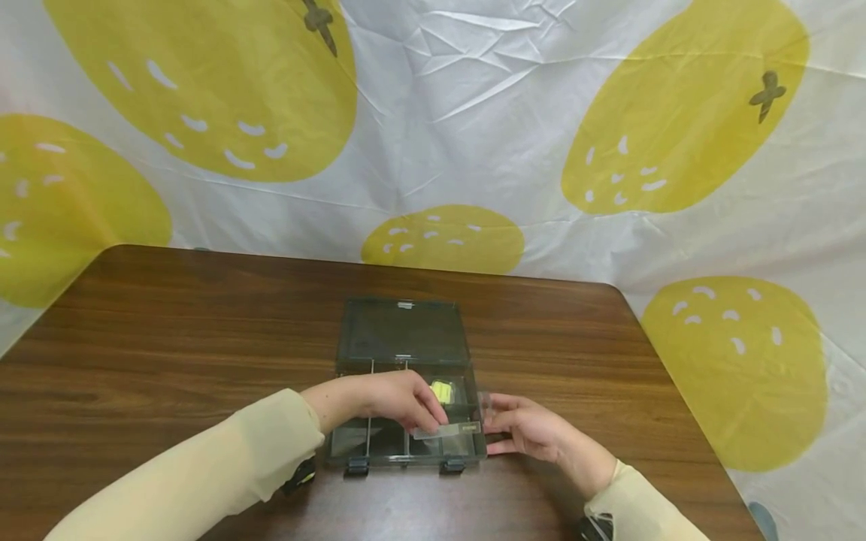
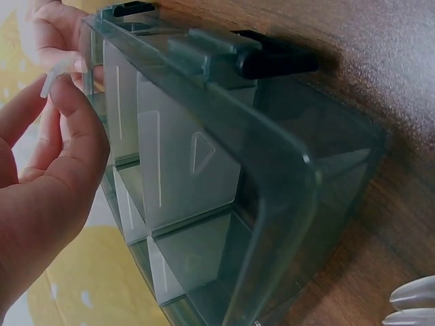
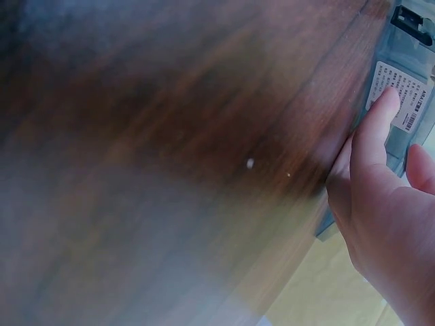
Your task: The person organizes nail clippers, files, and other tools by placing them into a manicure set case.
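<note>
1. A white cloth [image 1: 473, 135] printed with big yellow fruit shapes hangs behind the desk and down past its side edges.
2. The dark wooden desk [image 1: 169, 338] carries everything; its near edge is where the person sits.
3. A clear grey compartment box [image 1: 406, 376] lies open near the middle of the near edge, its lid [image 1: 402, 330] flat toward the far edge, two black latches facing the person.
4. The left hand [image 1: 389, 398], in a cream sleeve, reaches over the box from the left, thumb and fingertips pinching one end of a thin clear divider strip [image 1: 446, 430] above the right front compartments.
5. The right hand [image 1: 528, 432] rests against the box's right wall, its fingers laid along the outside, one fingertip on a white label there; it seems to touch the strip's other end, though that contact is hard to make out.
6. A small yellow piece [image 1: 441, 391] sits in a right-hand compartment, just beyond the left fingertips.
</note>
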Demonstrator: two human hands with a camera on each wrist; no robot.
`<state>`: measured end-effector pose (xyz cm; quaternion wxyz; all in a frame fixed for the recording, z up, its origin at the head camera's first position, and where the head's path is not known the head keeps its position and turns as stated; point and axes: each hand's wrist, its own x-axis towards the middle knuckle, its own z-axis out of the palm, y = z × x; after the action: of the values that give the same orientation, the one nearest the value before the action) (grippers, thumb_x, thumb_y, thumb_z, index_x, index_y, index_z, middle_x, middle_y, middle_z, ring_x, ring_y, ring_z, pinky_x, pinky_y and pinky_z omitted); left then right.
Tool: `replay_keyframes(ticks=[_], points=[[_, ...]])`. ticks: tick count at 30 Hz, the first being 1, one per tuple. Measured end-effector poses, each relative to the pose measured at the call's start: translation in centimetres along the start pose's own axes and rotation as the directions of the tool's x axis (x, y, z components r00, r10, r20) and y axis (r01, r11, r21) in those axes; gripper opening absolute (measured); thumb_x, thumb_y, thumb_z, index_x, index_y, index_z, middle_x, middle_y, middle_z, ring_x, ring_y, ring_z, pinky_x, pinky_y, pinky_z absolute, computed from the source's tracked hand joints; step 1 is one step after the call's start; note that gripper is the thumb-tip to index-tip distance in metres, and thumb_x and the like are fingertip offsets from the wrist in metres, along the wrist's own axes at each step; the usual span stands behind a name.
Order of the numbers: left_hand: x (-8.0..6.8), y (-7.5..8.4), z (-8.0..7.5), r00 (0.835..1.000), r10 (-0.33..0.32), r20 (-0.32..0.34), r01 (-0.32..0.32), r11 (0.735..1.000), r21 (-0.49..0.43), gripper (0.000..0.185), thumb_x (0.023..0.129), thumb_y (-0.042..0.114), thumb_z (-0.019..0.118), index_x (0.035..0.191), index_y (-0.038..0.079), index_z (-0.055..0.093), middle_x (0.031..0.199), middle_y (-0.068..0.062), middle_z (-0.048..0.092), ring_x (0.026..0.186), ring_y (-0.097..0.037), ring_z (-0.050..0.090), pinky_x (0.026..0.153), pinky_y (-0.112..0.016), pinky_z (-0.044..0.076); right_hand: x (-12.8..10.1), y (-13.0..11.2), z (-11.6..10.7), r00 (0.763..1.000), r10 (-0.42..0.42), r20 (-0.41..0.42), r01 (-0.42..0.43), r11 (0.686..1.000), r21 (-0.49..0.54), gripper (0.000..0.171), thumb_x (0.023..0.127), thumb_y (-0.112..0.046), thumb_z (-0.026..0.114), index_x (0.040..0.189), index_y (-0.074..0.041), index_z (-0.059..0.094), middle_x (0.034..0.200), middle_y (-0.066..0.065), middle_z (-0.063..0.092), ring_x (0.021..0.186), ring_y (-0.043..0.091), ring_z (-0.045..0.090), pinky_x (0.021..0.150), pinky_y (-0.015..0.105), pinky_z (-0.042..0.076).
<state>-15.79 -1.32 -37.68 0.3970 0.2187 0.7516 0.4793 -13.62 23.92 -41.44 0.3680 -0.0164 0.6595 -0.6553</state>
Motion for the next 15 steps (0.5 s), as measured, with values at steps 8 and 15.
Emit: replay_keyframes(ticks=[8, 15], points=[[0.03, 0.01, 0.16, 1.0, 0.007, 0.008, -0.007, 1.0, -0.012, 0.022, 0.083, -0.002, 0.062, 0.104, -0.008, 0.066, 0.09, -0.008, 0.069, 0.069, -0.005, 0.055, 0.07, -0.024, 0.053, 0.1, 0.08, 0.0, 1.0, -0.004, 0.011, 0.004, 1.0, 0.004, 0.059, 0.09, -0.003, 0.045, 0.142, 0.011, 0.018, 0.104, 0.003, 0.06, 0.097, 0.012, 0.06, 0.086, 0.037, 0.052], [0.06, 0.07, -0.05, 1.0, 0.025, 0.007, -0.025, 0.998, -0.059, 0.026, 0.083, -0.003, 0.061, 0.107, -0.01, 0.063, 0.102, -0.022, 0.067, 0.075, -0.008, 0.06, 0.075, -0.028, 0.055, 0.08, 0.05, 0.04, 1.0, 0.0, 0.004, 0.0, 1.0, 0.006, 0.062, 0.09, -0.002, 0.044, 0.142, 0.012, 0.014, 0.101, 0.002, 0.059, 0.096, 0.012, 0.059, 0.085, 0.036, 0.052]])
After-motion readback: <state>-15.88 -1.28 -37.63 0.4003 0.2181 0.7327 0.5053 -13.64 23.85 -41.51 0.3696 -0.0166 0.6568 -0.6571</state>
